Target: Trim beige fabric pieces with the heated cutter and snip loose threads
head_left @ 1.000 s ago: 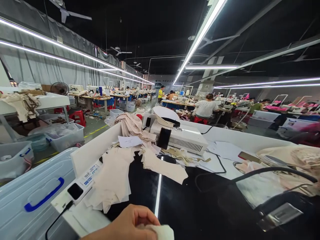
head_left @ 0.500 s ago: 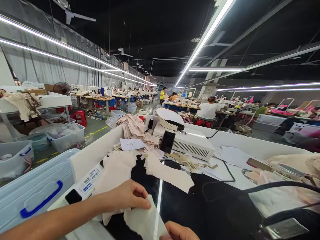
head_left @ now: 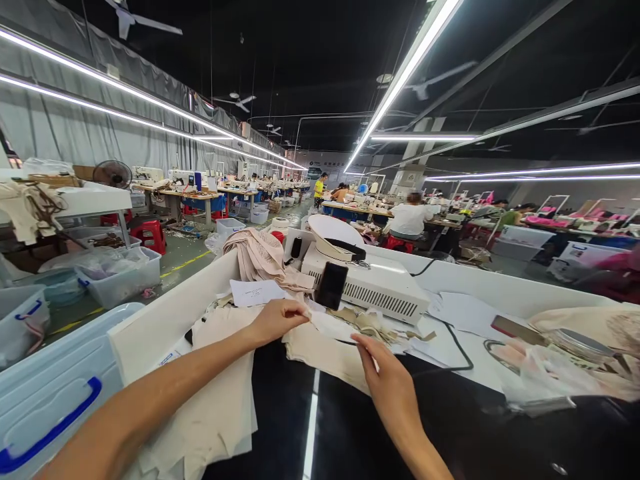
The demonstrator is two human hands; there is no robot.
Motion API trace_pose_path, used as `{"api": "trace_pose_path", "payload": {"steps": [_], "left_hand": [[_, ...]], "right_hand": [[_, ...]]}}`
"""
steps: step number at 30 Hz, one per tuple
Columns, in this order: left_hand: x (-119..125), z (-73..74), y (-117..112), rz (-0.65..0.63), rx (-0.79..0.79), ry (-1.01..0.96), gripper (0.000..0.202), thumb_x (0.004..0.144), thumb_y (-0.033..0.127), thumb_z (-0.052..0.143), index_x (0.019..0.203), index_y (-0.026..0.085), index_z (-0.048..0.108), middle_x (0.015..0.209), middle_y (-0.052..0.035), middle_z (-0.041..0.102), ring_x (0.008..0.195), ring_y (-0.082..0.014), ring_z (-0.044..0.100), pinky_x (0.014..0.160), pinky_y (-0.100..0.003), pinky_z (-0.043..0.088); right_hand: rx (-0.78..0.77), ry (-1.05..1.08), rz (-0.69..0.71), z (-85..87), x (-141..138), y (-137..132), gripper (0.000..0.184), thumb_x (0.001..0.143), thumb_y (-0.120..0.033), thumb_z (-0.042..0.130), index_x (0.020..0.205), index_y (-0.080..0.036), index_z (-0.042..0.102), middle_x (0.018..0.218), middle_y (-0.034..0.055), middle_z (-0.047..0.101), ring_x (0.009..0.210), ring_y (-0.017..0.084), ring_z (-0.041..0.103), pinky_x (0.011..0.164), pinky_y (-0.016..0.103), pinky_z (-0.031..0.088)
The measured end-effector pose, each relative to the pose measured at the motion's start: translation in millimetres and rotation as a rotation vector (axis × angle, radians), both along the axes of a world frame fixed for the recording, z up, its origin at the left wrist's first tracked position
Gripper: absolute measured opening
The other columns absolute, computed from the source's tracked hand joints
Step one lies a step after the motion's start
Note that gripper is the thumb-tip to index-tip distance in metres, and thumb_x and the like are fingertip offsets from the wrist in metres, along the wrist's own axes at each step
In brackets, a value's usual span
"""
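Note:
A thin pale fabric piece [head_left: 333, 327] is stretched between my two hands above the black table surface [head_left: 280, 427]. My left hand [head_left: 277, 320] pinches its left end, thumb and fingers pressed together. At the right end, my right hand [head_left: 387, 373] grips it between thumb and forefinger. Directly beneath lies a cream cut fabric piece [head_left: 325, 360], partly covered by the held one. More cream fabric pieces [head_left: 200, 420] lie in layers under my left forearm.
A white vented machine box [head_left: 370, 287] stands behind, with a dark phone [head_left: 331, 285] leaning on it. Pink fabric [head_left: 257, 253] and a white paper slip [head_left: 257, 293] lie at the left rear. A lidded plastic bin [head_left: 55, 387] stands left; a plastic bag [head_left: 550, 373] lies right.
Both hands have moved away from me with the fabric piece, up from the near edge to over the cream piece. Cream layers at the left now lie nearer to me.

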State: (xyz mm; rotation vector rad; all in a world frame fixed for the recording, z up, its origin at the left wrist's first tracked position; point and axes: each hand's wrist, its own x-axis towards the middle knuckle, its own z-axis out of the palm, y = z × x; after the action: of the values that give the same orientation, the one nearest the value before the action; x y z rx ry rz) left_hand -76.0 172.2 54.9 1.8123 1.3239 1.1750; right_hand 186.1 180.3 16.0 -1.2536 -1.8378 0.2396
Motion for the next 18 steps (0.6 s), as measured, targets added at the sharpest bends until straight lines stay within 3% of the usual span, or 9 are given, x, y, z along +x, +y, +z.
{"api": "trace_pose_path", "payload": {"steps": [4, 8, 12, 18], "left_hand": [[-8.1, -35.3, -4.0, -0.045, -0.001, 0.169, 0.017, 0.088, 0.015, 0.068, 0.094, 0.019, 0.083, 0.097, -0.0035, 0.082, 0.096, -0.0231, 0.075, 0.095, -0.031, 0.054], [-15.3, -55.1, -7.5, -0.097, 0.011, 0.307, 0.025, 0.091, 0.013, 0.063, 0.105, 0.021, 0.082, 0.116, -0.0041, 0.081, 0.111, -0.0236, 0.074, 0.105, -0.032, 0.051], [-15.7, -58.7, -8.5, -0.132, 0.027, 0.407, 0.031, 0.094, 0.015, 0.06, 0.118, 0.021, 0.08, 0.124, -0.0052, 0.079, 0.118, -0.0244, 0.072, 0.108, -0.033, 0.051], [-14.3, -47.8, -13.9, -0.162, 0.073, 0.512, 0.03, 0.103, 0.028, 0.057, 0.124, 0.019, 0.077, 0.13, -0.0092, 0.077, 0.123, -0.0288, 0.069, 0.11, -0.039, 0.051]], "right_hand": [[-0.015, -0.216, 0.065, -30.6, 3.9, 11.9, 0.043, 0.098, -0.036, 0.044, 0.111, -0.022, 0.083, 0.127, 0.0083, 0.081, 0.119, 0.03, 0.077, 0.103, 0.043, 0.061], [0.005, -0.428, 0.071, -48.4, 5.1, 11.1, 0.042, 0.099, -0.021, 0.045, 0.116, -0.019, 0.083, 0.129, 0.0087, 0.08, 0.117, 0.03, 0.077, 0.101, 0.043, 0.062], [0.066, -0.616, 0.014, -43.2, 6.3, 3.8, 0.059, 0.087, 0.004, 0.041, 0.122, -0.022, 0.081, 0.128, 0.0074, 0.081, 0.107, 0.029, 0.077, 0.09, 0.041, 0.062], [0.188, -0.773, -0.065, -34.5, 7.4, -8.9, 0.057, 0.088, 0.007, 0.045, 0.119, -0.024, 0.081, 0.109, 0.0109, 0.079, 0.089, 0.028, 0.072, 0.08, 0.038, 0.057]]}}
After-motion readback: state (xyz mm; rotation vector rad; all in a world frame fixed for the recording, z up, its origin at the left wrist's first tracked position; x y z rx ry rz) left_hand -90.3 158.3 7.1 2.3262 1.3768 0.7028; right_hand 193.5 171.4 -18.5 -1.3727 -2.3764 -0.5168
